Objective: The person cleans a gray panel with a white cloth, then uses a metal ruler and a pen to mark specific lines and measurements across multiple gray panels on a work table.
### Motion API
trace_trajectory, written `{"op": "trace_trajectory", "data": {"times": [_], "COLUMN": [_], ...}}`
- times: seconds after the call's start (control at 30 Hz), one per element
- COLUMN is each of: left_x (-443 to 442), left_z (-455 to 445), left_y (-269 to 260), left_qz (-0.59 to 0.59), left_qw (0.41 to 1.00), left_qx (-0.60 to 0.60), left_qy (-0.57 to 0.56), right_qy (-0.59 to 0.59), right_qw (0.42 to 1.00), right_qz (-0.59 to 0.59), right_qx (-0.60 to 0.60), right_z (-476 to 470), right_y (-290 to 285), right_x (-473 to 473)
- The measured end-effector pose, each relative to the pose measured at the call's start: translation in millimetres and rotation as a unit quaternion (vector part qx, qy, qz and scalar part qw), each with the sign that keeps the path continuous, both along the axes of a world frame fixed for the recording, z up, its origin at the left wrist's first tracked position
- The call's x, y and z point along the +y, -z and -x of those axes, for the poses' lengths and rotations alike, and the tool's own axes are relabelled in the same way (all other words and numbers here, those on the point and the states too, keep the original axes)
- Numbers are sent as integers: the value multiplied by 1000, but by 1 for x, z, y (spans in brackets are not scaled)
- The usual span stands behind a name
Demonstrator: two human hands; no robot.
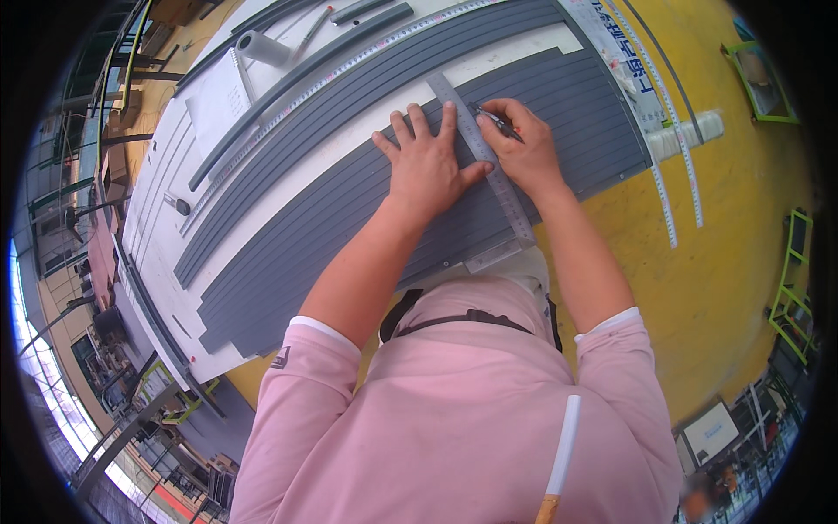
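Note:
A panel of dark grey ribbed slats [314, 216] lies across the white worktable in front of me. Across its ribs rests a steel try square [507, 193], its thick stock [501, 254] along the panel's near edge. My left hand [425, 164] is spread flat on the panel, the thumb and index fingertip pressing on the square's blade. In my right hand [527, 144] is a dark pen [495, 120], held beside the blade's right edge. Its tip points toward the blade; whether it touches the panel I cannot tell.
Beyond the panel lie a narrower slatted strip [314, 154], a measuring tape [340, 71], a grey bar [294, 95], a notebook [219, 98], a plastic film roll [263, 49] and a utility knife [177, 203]. Tape ends [687, 170] overhang the table's right side. A cigarette [564, 452] shows close below.

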State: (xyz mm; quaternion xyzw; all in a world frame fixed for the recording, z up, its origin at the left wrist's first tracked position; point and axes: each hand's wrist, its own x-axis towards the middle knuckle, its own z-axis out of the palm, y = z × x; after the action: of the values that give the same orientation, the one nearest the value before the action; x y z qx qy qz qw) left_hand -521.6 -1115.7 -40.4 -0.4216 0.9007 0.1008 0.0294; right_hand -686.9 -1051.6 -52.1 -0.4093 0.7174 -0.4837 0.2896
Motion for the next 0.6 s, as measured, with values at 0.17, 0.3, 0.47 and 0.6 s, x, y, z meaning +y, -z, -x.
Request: {"op": "trace_trajectory", "data": {"times": [0.17, 0.3, 0.47, 0.6], "left_x": [0, 0, -1, 0], "left_z": [0, 0, 0, 3], "left_y": [-1, -2, 2, -3], "left_qz": [-1, -5, 3, -7], "left_qw": [1000, 1000, 1000, 1000], "left_qx": [2, 1, 6, -8], "left_qy": [1, 2, 6, 2], "right_qy": [-9, -23, -24, -28], "right_qw": [999, 998, 997, 997], "right_qz": [27, 28, 32, 9], "right_qx": [40, 47, 64, 71], "right_z": [0, 1, 1, 0], "right_y": [5, 5, 8, 1], "right_x": [-6, -9, -11, -11]}}
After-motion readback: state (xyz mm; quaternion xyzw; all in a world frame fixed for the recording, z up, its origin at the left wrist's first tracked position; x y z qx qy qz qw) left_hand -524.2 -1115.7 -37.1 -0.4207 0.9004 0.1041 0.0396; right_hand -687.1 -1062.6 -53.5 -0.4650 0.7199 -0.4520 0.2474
